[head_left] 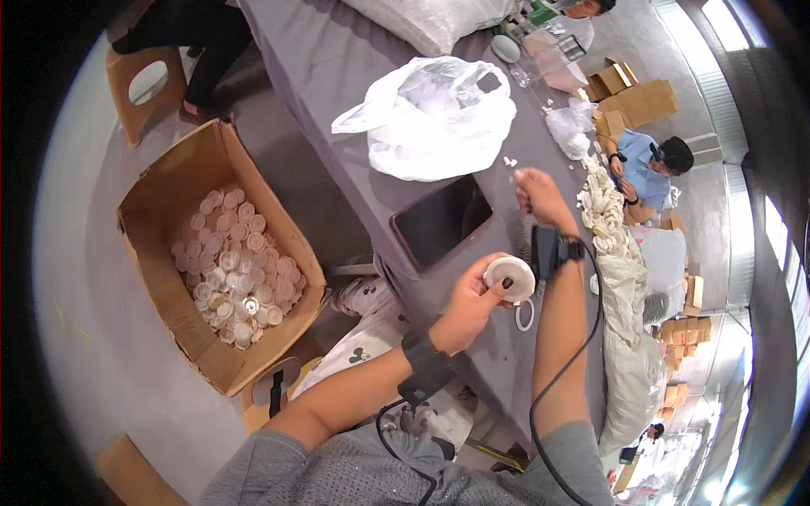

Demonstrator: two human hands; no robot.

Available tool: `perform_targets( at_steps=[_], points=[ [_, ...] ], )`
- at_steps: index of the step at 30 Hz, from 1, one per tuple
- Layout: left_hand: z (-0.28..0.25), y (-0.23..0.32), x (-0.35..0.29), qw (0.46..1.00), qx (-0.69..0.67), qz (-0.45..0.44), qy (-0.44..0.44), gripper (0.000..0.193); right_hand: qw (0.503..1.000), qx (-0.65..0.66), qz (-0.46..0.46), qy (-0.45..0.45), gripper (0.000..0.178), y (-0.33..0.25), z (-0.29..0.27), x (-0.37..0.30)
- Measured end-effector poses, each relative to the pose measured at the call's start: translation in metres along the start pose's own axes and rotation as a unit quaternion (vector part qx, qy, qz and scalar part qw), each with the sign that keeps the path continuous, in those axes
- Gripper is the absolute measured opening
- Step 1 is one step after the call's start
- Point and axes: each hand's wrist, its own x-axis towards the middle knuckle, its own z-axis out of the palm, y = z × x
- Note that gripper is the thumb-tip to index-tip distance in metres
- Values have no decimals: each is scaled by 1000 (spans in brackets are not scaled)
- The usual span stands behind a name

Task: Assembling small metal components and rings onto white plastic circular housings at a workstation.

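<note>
Pinching a round white lid (521, 273) in the left hand (466, 310), right of the phone (443, 221) on its near side; and look, holding the right hand (544, 199) half-curled, also right of the phone (impossible to tell whether empty)!

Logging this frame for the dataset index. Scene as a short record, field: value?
left hand: holds round white piece
right hand: fingers curled; grip unclear
near left hand: white ring
table: grey cloth, dark phone, white plastic bag
beside table: open cardboard box with many round translucent pieces
background: person in blue shirt
</note>
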Motion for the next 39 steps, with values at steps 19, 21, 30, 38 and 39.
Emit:
perform_targets(
  at_steps=[19,21,30,38,39],
  points=[
    [5,1,-2,1000,2,15,25,36,990,-9,-74,119,21,-35,13,59],
    [4,0,-2,999,8,19,28,34,984,-16,-101,147,24,-46,14,49],
    [2,-3,-3,998,-25,18,50,34,878,-106,-465,30,14,-128,61,25],
    [-2,-3,-4,998,-14,19,63,30,870,-360,-326,-88,35,-96,90,27],
    [-3,-3,-4,998,-13,20,63,30,864,-376,-327,-79,42,-93,89,26]
  ],
)
